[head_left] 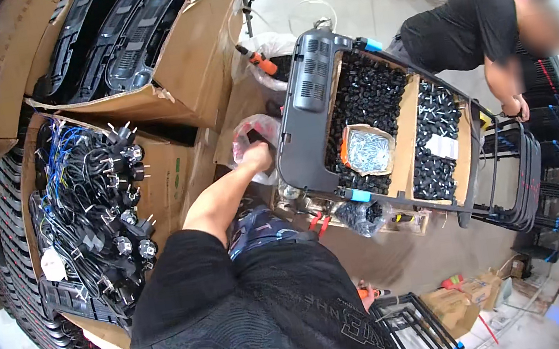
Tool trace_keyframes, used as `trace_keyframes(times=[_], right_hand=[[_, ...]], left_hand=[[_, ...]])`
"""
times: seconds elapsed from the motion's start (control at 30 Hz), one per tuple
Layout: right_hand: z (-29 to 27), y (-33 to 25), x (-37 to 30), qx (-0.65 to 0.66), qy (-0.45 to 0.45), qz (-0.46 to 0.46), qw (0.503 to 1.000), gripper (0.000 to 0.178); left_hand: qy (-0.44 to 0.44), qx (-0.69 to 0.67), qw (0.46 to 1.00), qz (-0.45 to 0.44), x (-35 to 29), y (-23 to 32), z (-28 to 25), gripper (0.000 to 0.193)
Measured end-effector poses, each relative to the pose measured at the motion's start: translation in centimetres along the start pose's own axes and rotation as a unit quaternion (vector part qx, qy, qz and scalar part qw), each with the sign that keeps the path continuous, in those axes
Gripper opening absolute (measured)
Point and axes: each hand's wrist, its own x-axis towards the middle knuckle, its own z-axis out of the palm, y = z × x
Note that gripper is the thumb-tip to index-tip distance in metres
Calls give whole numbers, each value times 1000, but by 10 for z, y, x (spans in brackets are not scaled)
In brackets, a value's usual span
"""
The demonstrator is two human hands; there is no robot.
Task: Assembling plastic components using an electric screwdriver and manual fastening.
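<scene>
Where I see the left hand [258,154]: at the clear bag [270,129] beside the panel [305,131], against a dark piece [254,136]; whether closed, I cannot tell.
Right hand [363,291]: wrapped around an orange driver [377,293].
Bag: likely light, soft, slippery; best held by its rim.

Shirt [243,317] black with grey wavy lines; pants [262,226] patterned blue; bag [267,127] milky-clear. Cardboard box [187,65] brown, plugs [134,153] black, thin wires [53,147] blue. Panel [304,143] dark grey, clips [359,195] light blue, screws [368,150] silver, drill [261,61] orange and black.
</scene>
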Motion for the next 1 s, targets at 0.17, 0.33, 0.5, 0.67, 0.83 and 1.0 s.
trace_keyframes(times=[0.17, 0.33, 0.5, 0.67, 0.83, 1.0], right_hand=[[-8, -18, -2, -44, -27, 1, 999, 32], [20, -31, -7, -9, -17, -31, 999, 25], [43, -38, -6, 20, -30, -20, 999, 23], [65, -56, 6, 14, 2, -79, 997, 23], [115, -81, -9, 22, -3, -133, 991, 22], [155, -100, -21, 9, -57, -176, 983, 20]], left_hand=[[102, 99, 978, 155, -24, -7, 52, 25], [-1, 84, 985, 153, -15, -15, 56, 21], [-38, -11, 991, 129, -10, -11, 20, 18], [116, -123, 985, 12, -7, -1, 17, 19], [-31, -498, 856, -134, 11, -21, 13, 21], [-133, -733, 644, -176, 2, -26, 0, 17]])
